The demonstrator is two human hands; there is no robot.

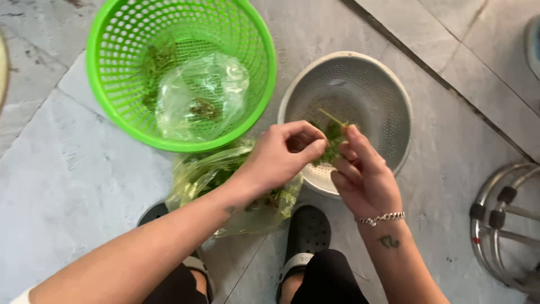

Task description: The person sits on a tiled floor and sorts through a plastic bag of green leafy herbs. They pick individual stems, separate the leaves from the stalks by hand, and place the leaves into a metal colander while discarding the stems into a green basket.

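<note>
Hands: while both meet over the near rim of the metal colander (388, 112), the left hand (278, 157) pinches a sprig of green herbs (333, 141) between thumb and fingertips, and the right hand (363, 177) grips the same sprig from the other side, fingers curled shut on it.
Herbs: the sprig hangs just above the colander's near edge, one thin stem pointing up and away from the hands.
Done so far: only a few leaves seem to lie in the colander, which looks mostly bare; to the colander's left, a green plastic basket (112, 34) holds a crumpled clear bag (202, 95) and some dark stems.
Left to do: between the basket and the person's feet, touching the colander's near-left side, a clear plastic bag (225, 180) on the tiled floor (67, 169) is well filled with greens, so I judge most of the work remains.
Hard to tell: the hands cover the colander's near contents; the bag's lower part hides behind the left forearm; a metal stool (500, 219) right of the colander is cut off by the frame.
</note>
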